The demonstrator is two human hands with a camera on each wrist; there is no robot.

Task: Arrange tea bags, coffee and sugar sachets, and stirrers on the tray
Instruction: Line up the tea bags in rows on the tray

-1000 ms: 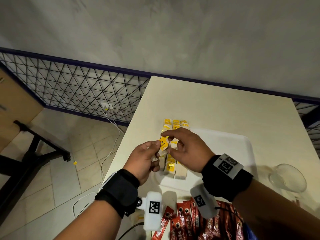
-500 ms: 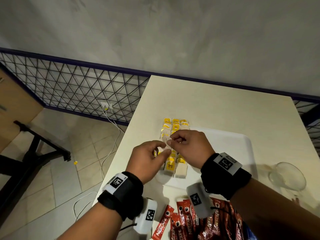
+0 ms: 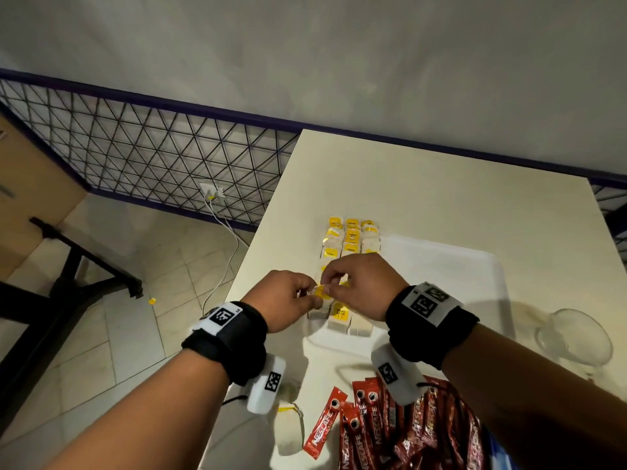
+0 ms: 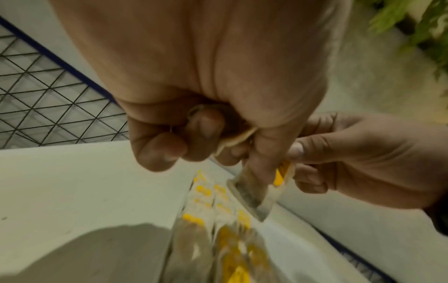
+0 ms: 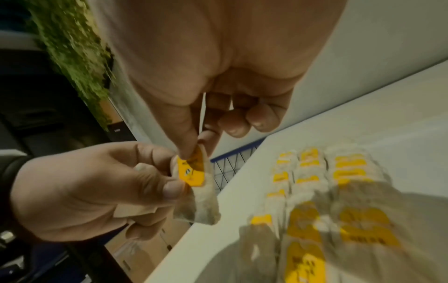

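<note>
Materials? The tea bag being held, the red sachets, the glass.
Tea bag: thin porous paper, matte, dark contents showing through; yellow tag looks like printed card. Red sachets: glossy film or foil laminate, with shiny creases. Glass: clear, see-through, probably glass, possibly plastic. Both hands pinch the bag.

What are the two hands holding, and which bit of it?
A small white paper tea bag with a yellow tag. The left hand pinches its top edge; the right hand pinches the yellow tag between thumb and finger.

Cream table (image 3: 424, 184) bears white tray (image 3: 458, 283), glass (image 3: 576, 337), red coffee sachets (image 3: 420, 435).
</note>
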